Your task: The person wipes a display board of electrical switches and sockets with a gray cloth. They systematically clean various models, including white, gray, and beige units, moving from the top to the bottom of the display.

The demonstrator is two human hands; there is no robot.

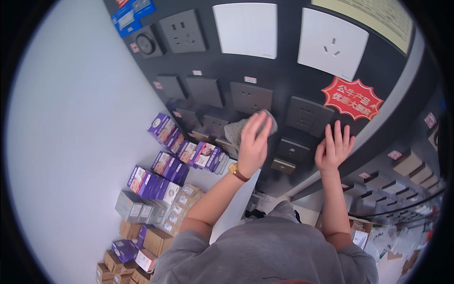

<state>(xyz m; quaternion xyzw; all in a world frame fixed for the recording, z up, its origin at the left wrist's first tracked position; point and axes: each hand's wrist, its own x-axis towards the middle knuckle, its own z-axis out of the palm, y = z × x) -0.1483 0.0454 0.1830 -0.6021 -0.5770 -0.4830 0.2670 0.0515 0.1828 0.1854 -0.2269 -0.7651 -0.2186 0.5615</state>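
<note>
My left hand (254,143) presses a grey cloth (236,130) against a dark display board (283,76). The cloth lies just below a grey socket plate (251,96) and covers part of its lower edge. A watch with a brown strap is on my left wrist. My right hand (334,149) rests flat on the board's right side, fingers spread, holding nothing. It is beside a wide grey socket plate (308,115) and under a red starburst sticker (353,97) that bears writing. Above are a white blank plate (246,30) and a white three-hole socket (332,42).
Purple boxes (170,168) and brown cartons (156,239) are stacked along the white wall (71,124) at left. Another board with switch plates (385,181) stands at right. Below it lie plastic bags (385,241) and open cartons.
</note>
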